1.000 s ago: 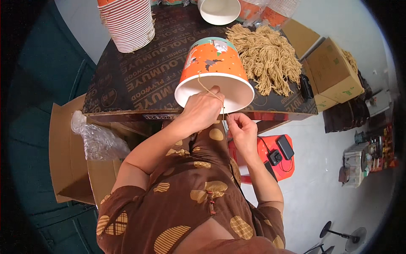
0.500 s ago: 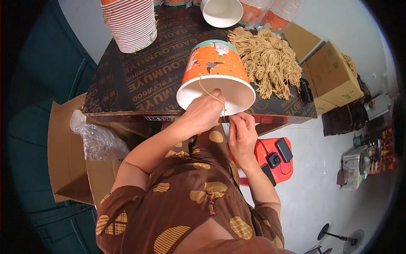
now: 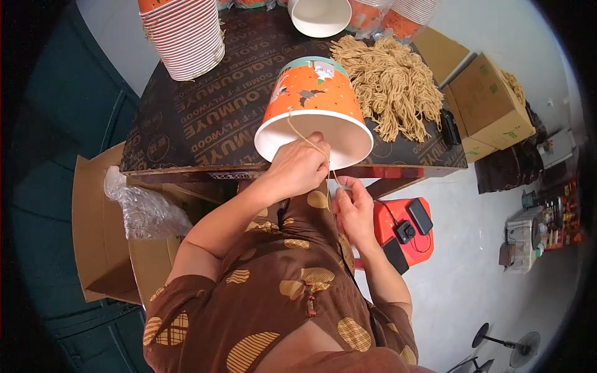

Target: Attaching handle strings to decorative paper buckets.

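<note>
An orange paper bucket [image 3: 316,89] with a pale green base band and printed figures lies on its side, its white-rimmed mouth facing me. A thin tan cord [image 3: 301,134] runs from the upper rim across the mouth, over the knuckles of my left hand [image 3: 297,164] and down past the lower rim. That hand is closed at the lower rim, gripping the bucket; its fingertips are hidden. Just below the rim, my right hand [image 3: 354,210] pinches the cord's lower part between thumb and fingers.
A pile of tan cords [image 3: 398,87] lies right of the bucket on the dark plywood table [image 3: 205,105]. Stacked buckets [image 3: 186,40] stand at far left, and a white bucket [image 3: 320,15] lies behind. A cardboard box [image 3: 99,236] and red stool [image 3: 423,248] flank me.
My right hand has moved slightly down from the rim, and the cord now shows stretching between rim and fingers. My left hand keeps its hold on the bucket.
</note>
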`<action>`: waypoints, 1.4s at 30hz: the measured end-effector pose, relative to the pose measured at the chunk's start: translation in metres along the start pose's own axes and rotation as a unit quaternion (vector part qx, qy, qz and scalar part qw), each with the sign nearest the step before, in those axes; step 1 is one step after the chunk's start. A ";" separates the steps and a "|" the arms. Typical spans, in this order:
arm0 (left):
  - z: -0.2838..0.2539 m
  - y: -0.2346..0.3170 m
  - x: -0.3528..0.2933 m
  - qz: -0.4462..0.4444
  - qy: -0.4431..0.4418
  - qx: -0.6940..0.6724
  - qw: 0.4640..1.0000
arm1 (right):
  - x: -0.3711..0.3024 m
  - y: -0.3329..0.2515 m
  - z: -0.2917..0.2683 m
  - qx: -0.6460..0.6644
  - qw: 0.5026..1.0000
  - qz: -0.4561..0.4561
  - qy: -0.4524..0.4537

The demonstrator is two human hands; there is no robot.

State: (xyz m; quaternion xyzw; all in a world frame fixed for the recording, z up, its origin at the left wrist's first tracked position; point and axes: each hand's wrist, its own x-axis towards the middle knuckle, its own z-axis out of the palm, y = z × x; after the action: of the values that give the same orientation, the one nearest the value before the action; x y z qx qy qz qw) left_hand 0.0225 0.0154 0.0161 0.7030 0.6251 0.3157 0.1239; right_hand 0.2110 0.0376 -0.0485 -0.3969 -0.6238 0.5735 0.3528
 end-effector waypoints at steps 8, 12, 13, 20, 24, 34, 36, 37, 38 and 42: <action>0.006 0.003 0.000 0.018 0.019 0.056 0.998 | -0.014 0.011 -0.006 -0.415 0.897 -0.150 0.028; 0.008 0.003 0.002 0.024 0.026 0.081 0.996 | -0.026 -0.019 0.007 -0.449 0.866 -0.180 -0.130; 0.009 0.004 0.002 0.024 0.029 0.089 0.995 | -0.027 -0.015 0.012 -0.429 0.869 -0.199 -0.146; 0.007 0.006 0.007 0.008 0.012 0.083 0.996 | -0.021 -0.018 0.033 -0.438 0.852 -0.213 -0.193; 0.005 0.005 0.007 -0.002 -0.003 0.067 0.998 | -0.022 -0.022 0.039 -0.441 0.870 -0.175 -0.134; 0.002 0.005 0.004 0.009 0.002 0.063 0.998 | -0.013 -0.021 0.024 -0.417 0.898 -0.137 -0.034; 0.005 0.003 0.002 0.016 0.012 0.058 0.998 | -0.004 -0.014 0.022 -0.407 0.903 -0.133 -0.025; 0.006 0.002 0.001 0.022 0.022 0.055 0.998 | -0.001 -0.013 0.021 -0.398 0.908 -0.129 -0.018; 0.005 0.001 0.000 0.021 0.023 0.056 0.998 | 0.001 -0.013 0.020 -0.397 0.908 -0.130 -0.019; 0.005 -0.003 -0.004 0.044 0.023 0.010 0.999 | 0.006 -0.017 0.020 -0.362 0.925 -0.116 -0.005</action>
State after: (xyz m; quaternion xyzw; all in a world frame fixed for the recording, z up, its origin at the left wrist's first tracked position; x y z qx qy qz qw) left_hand 0.0233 0.0134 0.0098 0.7235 0.5998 0.3302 0.0886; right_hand 0.1890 0.0337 -0.0338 -0.4192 -0.8327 0.2655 0.2459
